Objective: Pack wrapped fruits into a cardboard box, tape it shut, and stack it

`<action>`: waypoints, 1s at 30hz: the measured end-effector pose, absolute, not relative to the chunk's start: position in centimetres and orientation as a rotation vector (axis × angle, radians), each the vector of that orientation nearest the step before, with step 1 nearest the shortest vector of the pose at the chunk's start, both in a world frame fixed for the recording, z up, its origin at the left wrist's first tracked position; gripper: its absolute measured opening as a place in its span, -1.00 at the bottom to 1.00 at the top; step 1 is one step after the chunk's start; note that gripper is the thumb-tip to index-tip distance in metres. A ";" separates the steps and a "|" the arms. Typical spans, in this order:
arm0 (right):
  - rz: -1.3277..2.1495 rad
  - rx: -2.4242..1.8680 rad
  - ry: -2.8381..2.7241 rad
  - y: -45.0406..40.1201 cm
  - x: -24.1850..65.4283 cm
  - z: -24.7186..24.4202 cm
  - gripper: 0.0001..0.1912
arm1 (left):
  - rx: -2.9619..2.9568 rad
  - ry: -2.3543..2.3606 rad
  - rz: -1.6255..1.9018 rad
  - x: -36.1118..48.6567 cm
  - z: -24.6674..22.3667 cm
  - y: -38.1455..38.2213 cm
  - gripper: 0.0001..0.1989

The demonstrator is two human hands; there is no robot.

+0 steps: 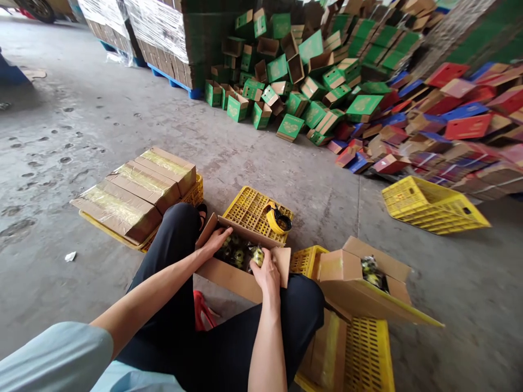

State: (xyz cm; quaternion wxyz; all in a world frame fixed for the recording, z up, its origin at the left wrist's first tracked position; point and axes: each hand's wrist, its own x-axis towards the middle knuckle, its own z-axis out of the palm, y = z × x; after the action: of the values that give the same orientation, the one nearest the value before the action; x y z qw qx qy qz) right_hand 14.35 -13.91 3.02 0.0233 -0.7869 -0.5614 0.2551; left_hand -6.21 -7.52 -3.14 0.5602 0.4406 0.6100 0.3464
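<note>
Your right hand grips a plastic-wrapped green item at the right end of the open carton between your knees, while your left hand lies over the opposite end, its hold impossible to tell. What supports the carton is hidden: a shifting knee could tip it and spill the packs inside, and slick wrapping could let the gripped item slip.

Concrete floor, pitted at left, brightest upper left. Upper left: film-wrapped carton stacks on blue pallets. Top centre: heaped green cartons. Upper right: red-and-blue cartons, blurred. Top-left corner: vehicle wheel.
</note>
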 end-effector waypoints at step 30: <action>0.748 -2.345 -2.217 -12.1 8.5 0.7 -0.63 | 0.886 1.366 0.836 -8.5 -1.1 -6.4 -0.41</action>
State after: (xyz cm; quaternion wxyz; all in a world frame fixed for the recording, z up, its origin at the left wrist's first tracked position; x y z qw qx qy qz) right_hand 8.51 -12.09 0.73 -0.0856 -0.7052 -0.6669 0.2250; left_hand -8.45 -6.38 -1.08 0.6097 0.3839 0.5916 0.3619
